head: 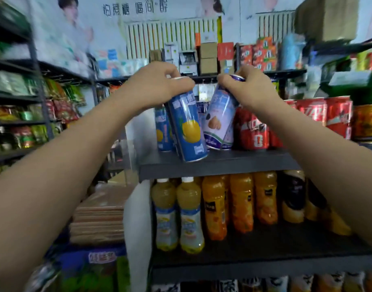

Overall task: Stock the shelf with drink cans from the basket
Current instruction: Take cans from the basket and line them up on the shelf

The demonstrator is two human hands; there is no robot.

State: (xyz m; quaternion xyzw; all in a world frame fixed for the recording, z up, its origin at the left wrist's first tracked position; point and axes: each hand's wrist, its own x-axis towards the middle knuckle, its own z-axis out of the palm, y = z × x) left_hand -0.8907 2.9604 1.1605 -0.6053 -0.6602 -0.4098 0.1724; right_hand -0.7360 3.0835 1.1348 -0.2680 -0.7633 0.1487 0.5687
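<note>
My left hand (160, 81) grips the tilted blue lemon can (187, 127) by its rim, my right hand (244, 85) the pale peach can (219, 119); top holds let both drop upright onto the shelf (223, 163) left of the red cans (315, 114).

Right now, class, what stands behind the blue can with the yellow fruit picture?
Another blue can of the same design stands behind the tilted blue can. Anything deeper on the shelf is covered.

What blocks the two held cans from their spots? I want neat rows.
Nothing visible does. The blue can in the left hand and the pale can in the right hand are already tilting onto the shelf.
</note>
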